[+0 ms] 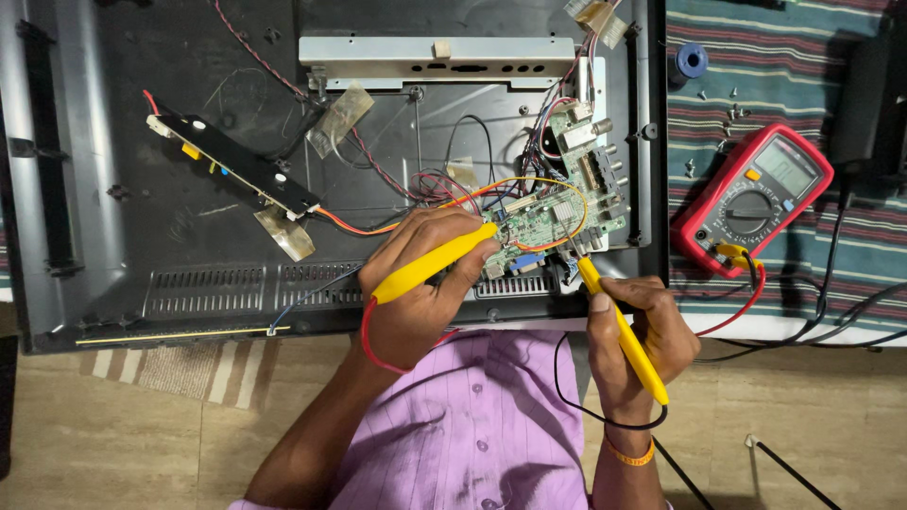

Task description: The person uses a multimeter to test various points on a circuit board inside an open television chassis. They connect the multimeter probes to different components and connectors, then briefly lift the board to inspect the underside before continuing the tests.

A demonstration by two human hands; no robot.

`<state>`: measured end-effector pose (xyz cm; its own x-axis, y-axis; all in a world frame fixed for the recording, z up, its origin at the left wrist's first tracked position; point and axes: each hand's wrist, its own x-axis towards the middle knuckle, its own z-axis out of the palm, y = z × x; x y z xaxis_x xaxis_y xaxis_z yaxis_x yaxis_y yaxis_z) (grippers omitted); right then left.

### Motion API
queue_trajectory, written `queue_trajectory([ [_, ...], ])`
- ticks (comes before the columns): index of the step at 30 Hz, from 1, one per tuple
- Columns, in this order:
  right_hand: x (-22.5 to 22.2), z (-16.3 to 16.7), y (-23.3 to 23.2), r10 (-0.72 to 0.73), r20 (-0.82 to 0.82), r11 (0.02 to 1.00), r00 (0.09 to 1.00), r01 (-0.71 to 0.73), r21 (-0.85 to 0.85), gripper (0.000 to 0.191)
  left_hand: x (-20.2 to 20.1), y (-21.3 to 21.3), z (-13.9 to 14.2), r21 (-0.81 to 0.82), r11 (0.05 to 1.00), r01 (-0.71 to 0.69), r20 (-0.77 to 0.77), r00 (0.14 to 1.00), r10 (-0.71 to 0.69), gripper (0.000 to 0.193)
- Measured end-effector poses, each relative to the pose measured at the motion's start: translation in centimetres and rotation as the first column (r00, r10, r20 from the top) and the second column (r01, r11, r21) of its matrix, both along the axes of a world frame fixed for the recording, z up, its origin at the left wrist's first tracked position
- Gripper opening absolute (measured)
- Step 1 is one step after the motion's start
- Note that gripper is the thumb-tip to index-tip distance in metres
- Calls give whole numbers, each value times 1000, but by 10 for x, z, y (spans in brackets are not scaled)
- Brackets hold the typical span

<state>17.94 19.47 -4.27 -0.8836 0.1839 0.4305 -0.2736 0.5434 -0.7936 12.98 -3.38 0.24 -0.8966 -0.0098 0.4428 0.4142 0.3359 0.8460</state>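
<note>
A: State the position and grip of each hand.

B: The left hand [425,288] is closed around a yellow probe with a red lead [435,263]. The probe lies across the fingers, tip pointing at the green circuit board [553,222]. The right hand [628,335] is closed around a second yellow probe with a black lead [624,331], held like a pen, tip at the lower edge of the same board.

A: Locate the board.

B: It is mounted in the right half of the opened dark television back panel [189,255], near the panel's lower right corner. Orange and red wires [359,225] run from it leftward to a narrow black strip board [231,165] lying diagonally in the panel's left half. A grey metal bracket [435,59] sits along the panel's upper edge.

A: Where is the meter?

B: A red multimeter [756,194] lies on the striped cloth [756,66] just beside the panel's right edge. Both leads plug into its lower end. Its display is too small to read.

A: Other items?

B: Loose screws [727,109] and a blue spool [692,60] lie on the cloth above the multimeter. The person wears a lilac shirt [472,425] and an orange wristband [631,458] on the right wrist.
</note>
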Motion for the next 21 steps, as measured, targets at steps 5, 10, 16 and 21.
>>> queue_trajectory([
  [5, 0, 0, 0, -7, 13, 1000, 1000, 7, -15, 15, 0, 0, -1, -17, 1000, -8, -8, 1000, 8, 17],
  [10, 0, -1, -1, -18, 5, 1000, 1000, 18, 5, 15, 0, 1, -2, -8, 1000, -4, 4, 1000, 4, 17],
  [16, 0, 0, -1, -17, 4, 999, 1000, 17, 42, 15, 0, 0, -3, -4, 1000, -2, 3, 1000, 2, 17],
  [21, -1, 5, -4, -63, 53, 997, 997, 61, 42, 14, 0, 0, -2, 0, 1000, 12, -3, 1000, -12, 14],
])
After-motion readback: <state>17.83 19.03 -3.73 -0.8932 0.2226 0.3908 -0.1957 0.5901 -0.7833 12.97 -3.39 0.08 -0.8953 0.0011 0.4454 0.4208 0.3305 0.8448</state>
